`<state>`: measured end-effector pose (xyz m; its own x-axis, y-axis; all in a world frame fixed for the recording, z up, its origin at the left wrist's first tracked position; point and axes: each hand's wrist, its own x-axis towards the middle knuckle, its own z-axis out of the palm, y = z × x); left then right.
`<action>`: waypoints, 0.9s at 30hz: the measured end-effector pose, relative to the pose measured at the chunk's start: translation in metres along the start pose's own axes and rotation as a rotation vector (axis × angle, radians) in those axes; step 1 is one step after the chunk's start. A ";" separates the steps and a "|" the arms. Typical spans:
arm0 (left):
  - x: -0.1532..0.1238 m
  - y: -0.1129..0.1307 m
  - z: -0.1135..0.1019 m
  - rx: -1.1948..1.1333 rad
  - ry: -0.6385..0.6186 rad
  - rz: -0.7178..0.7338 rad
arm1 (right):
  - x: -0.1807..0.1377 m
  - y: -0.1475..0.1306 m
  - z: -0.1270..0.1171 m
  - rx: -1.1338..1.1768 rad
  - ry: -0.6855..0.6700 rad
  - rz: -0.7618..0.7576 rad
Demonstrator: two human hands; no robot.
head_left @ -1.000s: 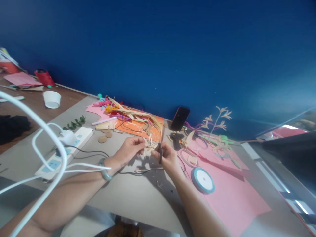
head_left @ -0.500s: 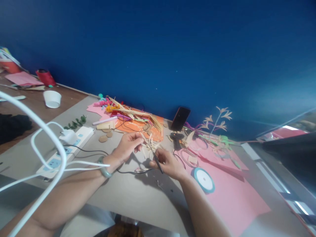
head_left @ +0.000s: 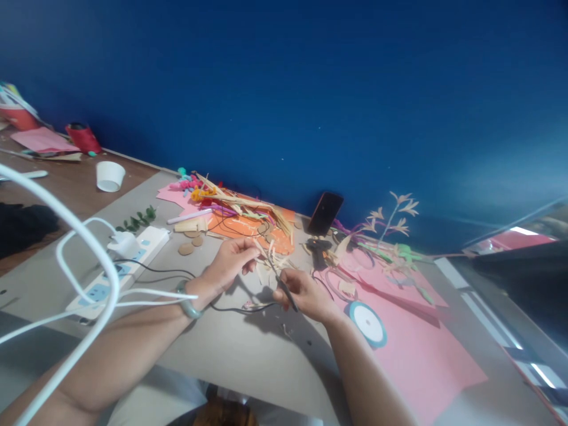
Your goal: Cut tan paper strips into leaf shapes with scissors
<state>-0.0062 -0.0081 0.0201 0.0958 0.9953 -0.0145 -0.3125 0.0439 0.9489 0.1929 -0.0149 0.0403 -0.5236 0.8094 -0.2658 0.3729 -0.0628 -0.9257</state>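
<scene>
Head view: left hand [head_left: 233, 263], thumb and forefinger pressed together, pinching thin pale straw-like strip [head_left: 258, 244] above grey tabletop [head_left: 248, 355]. Right hand [head_left: 306, 294] curled around slim dark-handled scissors [head_left: 288, 291], blades angled toward left fingertips; whether blades touch strip, cannot tell. Loose pale fibrous scraps [head_left: 279, 260] beneath and just beyond both hands. Black pistol-shaped glue gun [head_left: 318, 252] beyond right hand. White-faced, teal-rimmed round spool [head_left: 367, 322] at right, overlapping flat pink paper sheet [head_left: 426, 367]. White rectangular power strip [head_left: 153, 241] left of left hand.
</scene>
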 end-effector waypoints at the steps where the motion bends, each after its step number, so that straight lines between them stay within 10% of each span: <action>1: 0.000 0.000 0.000 -0.001 -0.001 0.004 | 0.000 -0.001 0.000 -0.005 -0.001 -0.003; 27: -0.001 0.000 0.000 -0.022 0.003 -0.009 | 0.001 0.003 -0.001 0.053 0.013 0.026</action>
<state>-0.0066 -0.0088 0.0195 0.0961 0.9951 -0.0245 -0.3322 0.0552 0.9416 0.1943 -0.0135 0.0377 -0.5044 0.8144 -0.2869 0.3447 -0.1147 -0.9317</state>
